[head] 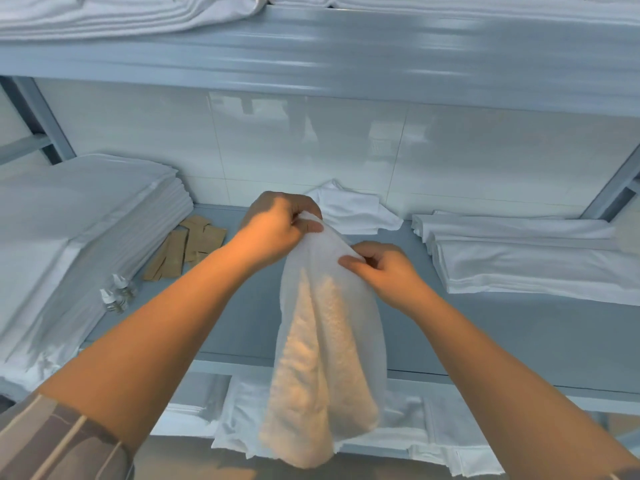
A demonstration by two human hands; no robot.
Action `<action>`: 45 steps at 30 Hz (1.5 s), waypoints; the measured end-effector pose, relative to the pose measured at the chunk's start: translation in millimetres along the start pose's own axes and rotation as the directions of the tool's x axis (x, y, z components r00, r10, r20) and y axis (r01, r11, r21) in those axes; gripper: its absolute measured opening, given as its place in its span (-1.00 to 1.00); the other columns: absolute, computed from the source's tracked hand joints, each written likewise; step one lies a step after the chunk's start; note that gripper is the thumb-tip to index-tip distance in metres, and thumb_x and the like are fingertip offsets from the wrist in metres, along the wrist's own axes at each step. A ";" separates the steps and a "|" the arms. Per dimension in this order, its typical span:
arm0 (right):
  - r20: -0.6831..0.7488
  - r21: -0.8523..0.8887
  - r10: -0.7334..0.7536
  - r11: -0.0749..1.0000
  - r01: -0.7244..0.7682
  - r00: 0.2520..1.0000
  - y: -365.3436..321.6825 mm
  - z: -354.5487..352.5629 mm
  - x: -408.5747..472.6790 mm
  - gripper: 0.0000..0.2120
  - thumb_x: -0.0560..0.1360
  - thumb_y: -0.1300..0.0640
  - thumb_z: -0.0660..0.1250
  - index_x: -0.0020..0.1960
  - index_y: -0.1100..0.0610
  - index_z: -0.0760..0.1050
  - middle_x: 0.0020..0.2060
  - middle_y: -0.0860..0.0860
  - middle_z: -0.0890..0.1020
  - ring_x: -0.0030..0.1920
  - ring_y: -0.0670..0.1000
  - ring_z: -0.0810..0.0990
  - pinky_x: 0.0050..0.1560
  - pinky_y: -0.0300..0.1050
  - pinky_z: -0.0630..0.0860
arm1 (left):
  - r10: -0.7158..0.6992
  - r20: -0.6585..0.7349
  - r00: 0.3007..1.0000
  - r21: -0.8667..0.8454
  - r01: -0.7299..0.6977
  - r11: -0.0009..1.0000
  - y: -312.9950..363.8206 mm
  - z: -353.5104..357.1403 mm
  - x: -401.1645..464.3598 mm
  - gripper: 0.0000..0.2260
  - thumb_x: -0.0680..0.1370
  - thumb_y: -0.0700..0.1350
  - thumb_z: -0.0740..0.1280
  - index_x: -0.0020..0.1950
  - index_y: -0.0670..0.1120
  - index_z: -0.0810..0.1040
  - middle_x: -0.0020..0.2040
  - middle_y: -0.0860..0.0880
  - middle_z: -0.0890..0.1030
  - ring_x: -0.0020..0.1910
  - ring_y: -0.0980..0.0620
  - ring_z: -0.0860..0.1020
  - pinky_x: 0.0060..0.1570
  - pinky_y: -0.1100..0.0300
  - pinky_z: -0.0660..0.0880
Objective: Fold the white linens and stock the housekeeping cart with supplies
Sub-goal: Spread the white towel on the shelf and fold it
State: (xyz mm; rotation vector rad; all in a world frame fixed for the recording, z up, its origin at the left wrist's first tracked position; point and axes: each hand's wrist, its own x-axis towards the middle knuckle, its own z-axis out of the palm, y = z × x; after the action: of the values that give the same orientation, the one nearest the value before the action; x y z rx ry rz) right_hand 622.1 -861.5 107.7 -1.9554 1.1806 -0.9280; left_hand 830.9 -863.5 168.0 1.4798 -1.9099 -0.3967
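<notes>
White terry-cloth towel [325, 341], soft and limp, hanging above the grey metal shelf [485, 334], its top edge pinched in my left hand [280, 226] and right hand [384, 268]; I judge its corners the best hold.

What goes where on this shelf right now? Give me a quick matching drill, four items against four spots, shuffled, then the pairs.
Items
1. towel
2. brown paper packets
3. tall stack of folded sheets
4. crumpled white cloth

Places
A. at the back of the shelf, against the wall
B. left end of the shelf
C. hanging from the left hand and the right hand
D. flat on the shelf, just right of the tall stack

Pairs: 1-C, 2-D, 3-B, 4-A
</notes>
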 end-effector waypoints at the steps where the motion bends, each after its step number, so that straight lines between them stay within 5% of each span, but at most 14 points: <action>1: -0.029 -0.030 -0.023 0.999 0.022 0.999 0.6 4.7 -0.3 -0.68 0.52 0.05 0.38 -0.22 0.31 0.51 -0.35 0.22 0.44 -0.32 0.02 0.37 -0.24 -0.10 0.29 | -0.001 -0.002 1.000 0.104 0.001 0.995 -3.0 -1.3 -2.9 -0.94 0.55 -0.02 0.35 -0.01 0.04 0.57 -0.25 0.11 0.53 -0.16 -0.01 0.53 -0.36 0.25 0.32; 6: -0.108 -0.093 0.001 0.996 -0.011 0.994 16.7 32.9 -12.6 -0.62 0.49 0.05 0.41 -0.38 0.25 0.43 -0.40 0.10 0.46 -0.35 -0.08 0.38 -0.31 -0.27 0.27 | 0.241 -0.074 0.968 0.362 -0.200 0.911 -23.3 -7.8 -20.2 -0.75 0.61 -0.05 0.13 0.12 -0.06 0.56 -0.02 -0.10 0.60 -0.08 -0.16 0.55 -0.24 0.17 0.33; 9: -0.120 -0.125 0.075 0.988 -0.090 0.990 33.0 47.6 -25.0 -0.71 0.47 0.07 0.44 -0.34 0.21 0.54 -0.38 0.02 0.51 -0.34 -0.08 0.43 -0.31 -0.29 0.30 | 0.406 -0.076 0.911 0.454 -0.331 0.828 -27.4 -10.2 -27.7 -0.73 0.55 -0.08 0.13 0.05 -0.15 0.57 -0.09 -0.14 0.62 -0.25 -0.22 0.56 -0.33 0.11 0.40; 17: -0.082 -0.284 0.303 0.906 -0.314 0.949 72.4 77.5 -80.4 -0.77 0.48 0.04 0.41 -0.15 0.23 0.60 -0.23 0.06 0.58 -0.21 0.06 0.53 -0.26 -0.12 0.36 | 0.481 -0.143 0.865 0.543 -0.338 0.769 -7.2 -27.8 -56.6 -0.81 0.53 -0.17 0.21 -0.06 -0.18 0.60 -0.15 -0.16 0.63 -0.32 -0.22 0.56 -0.38 0.10 0.28; 30: -0.122 -0.432 0.420 0.793 -0.429 0.899 121.1 17.6 -209.1 -0.71 0.53 -0.03 0.35 -0.21 0.19 0.52 -0.29 0.07 0.51 -0.21 0.14 0.50 -0.24 -0.07 0.32 | 0.235 -0.347 0.908 0.500 -0.033 0.866 -29.1 -58.1 -122.1 -0.87 0.54 -0.18 0.29 0.04 -0.13 0.58 0.00 -0.19 0.63 0.01 -0.24 0.55 -0.14 -0.02 0.40; 36: -0.308 -0.478 0.222 0.805 -0.352 0.925 126.3 -42.2 -218.1 -0.80 0.54 0.21 0.34 -0.06 0.37 0.60 -0.06 0.26 0.61 -0.02 0.26 0.56 -0.06 -0.01 0.35 | 0.027 -0.410 0.912 0.421 0.163 0.892 -62.8 -62.1 -155.8 -0.87 0.56 -0.12 0.31 0.05 -0.13 0.58 0.00 -0.24 0.62 0.00 -0.27 0.54 -0.12 -0.03 0.42; 42: -0.480 -0.562 0.009 0.765 -0.315 0.877 106.3 -76.1 -195.8 -0.83 0.53 0.27 0.31 -0.05 0.39 0.58 -0.01 0.26 0.58 -0.04 0.28 0.56 -0.05 0.05 0.42 | -0.005 -0.420 0.908 0.433 0.206 0.877 -71.1 -60.4 -170.2 -0.88 0.59 -0.12 0.26 0.05 -0.14 0.54 0.00 -0.24 0.60 -0.04 -0.28 0.53 -0.20 0.02 0.35; 45: -0.415 -0.650 -0.026 0.708 -0.276 0.910 100.9 -79.1 -186.0 -0.84 0.52 0.31 0.31 -0.10 0.43 0.57 -0.05 0.29 0.56 -0.05 0.29 0.53 -0.08 0.05 0.38 | -0.098 -0.351 0.931 0.508 0.277 0.815 -81.8 -48.7 -175.5 -0.88 0.58 -0.19 0.22 0.06 -0.15 0.51 0.01 -0.24 0.57 0.01 -0.27 0.52 -0.16 -0.04 0.39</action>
State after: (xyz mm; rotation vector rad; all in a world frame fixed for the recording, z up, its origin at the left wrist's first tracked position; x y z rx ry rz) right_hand 448.8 -743.3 23.9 -2.2587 2.1377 -0.9004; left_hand 944.9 -716.2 96.2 1.9786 -1.6928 0.3319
